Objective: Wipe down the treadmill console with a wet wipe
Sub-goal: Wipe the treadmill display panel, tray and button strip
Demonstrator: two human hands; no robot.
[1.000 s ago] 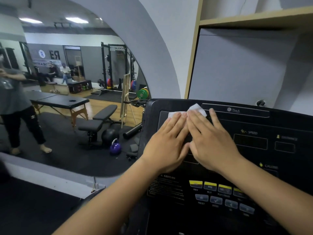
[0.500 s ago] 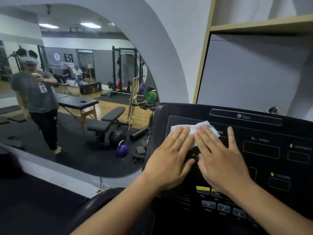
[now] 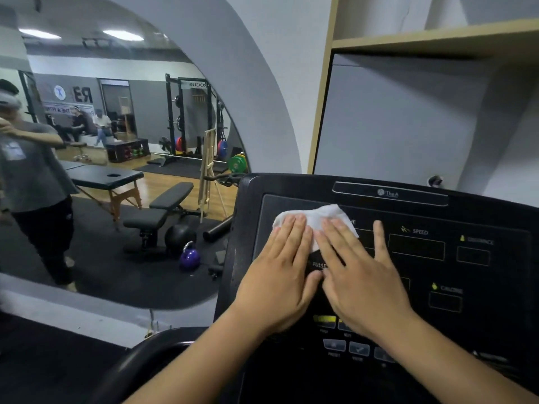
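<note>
On the upper-left corner of the treadmill console (image 3: 495,217), you have the wet wipe (image 3: 315,218) spread flat against the dark display panel. Your left hand (image 3: 280,287) and right hand (image 3: 361,290) lie side by side on it, fingers straight and close together, pressing down rather than gripping. The wipe's top edge shows white beyond your fingertips; the rest is under your palms.

Judging by where the wipe sits, you look to be early in the job, working only the top-left patch. No wet sheen shows on the panel, so you cannot tell from this view which parts are already clean. Likely left to do: the readout windows to your right, the rows of buttons (image 3: 358,348) near your wrists, the top trim and the outer frame.

Readable writing: "The A" on the logo strip (image 3: 388,193), "SPEED" (image 3: 420,231) above a blank window, and "PULSE" (image 3: 319,264), partly covered, between your hands. Two labels further right seem to read "DISTANCE" (image 3: 479,241) and "CALORIE" (image 3: 450,289), though both are blurred. Captions under the buttons are too small to read. In the arched mirror (image 3: 87,287) to your left, a rack's "ROGUE" plate (image 3: 194,84) appears reversed
</note>
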